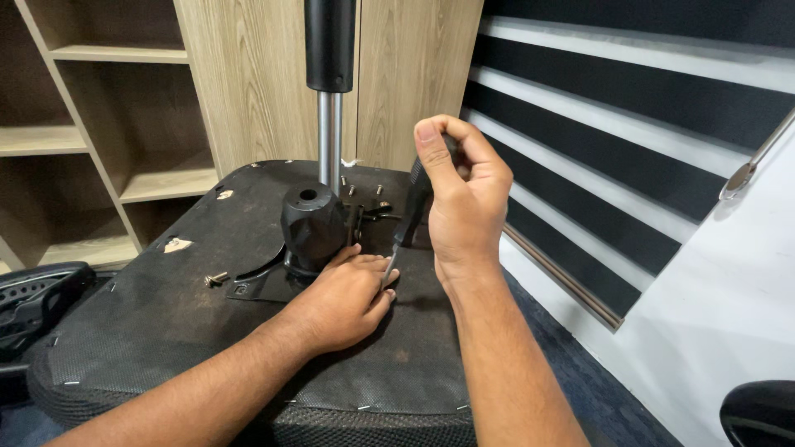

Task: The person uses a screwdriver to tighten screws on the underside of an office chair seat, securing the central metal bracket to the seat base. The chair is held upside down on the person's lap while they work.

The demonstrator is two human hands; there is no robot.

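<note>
An upturned chair seat (pixel 149 306) with a black fabric underside lies in front of me. A black mechanism housing (pixel 310 223) is mounted on it, with a metal gas-lift column (pixel 330 136) rising from it. My right hand (pixel 460 194) grips the dark handle of a screwdriver (pixel 407 223), held nearly upright with its tip down at the edge of the flat mounting plate (pixel 257 285). My left hand (pixel 348 298) rests on the seat, fingertips steadying the screwdriver tip. The screw under the tip is hidden by my fingers.
Loose screws (pixel 215 280) lie on the seat left of the plate, and several more (pixel 364 192) stand behind the housing. Wooden shelves (pixel 99 149) stand behind on the left. Striped blinds (pixel 629 124) run along the right. Another black chair part (pixel 37 302) sits at the left edge.
</note>
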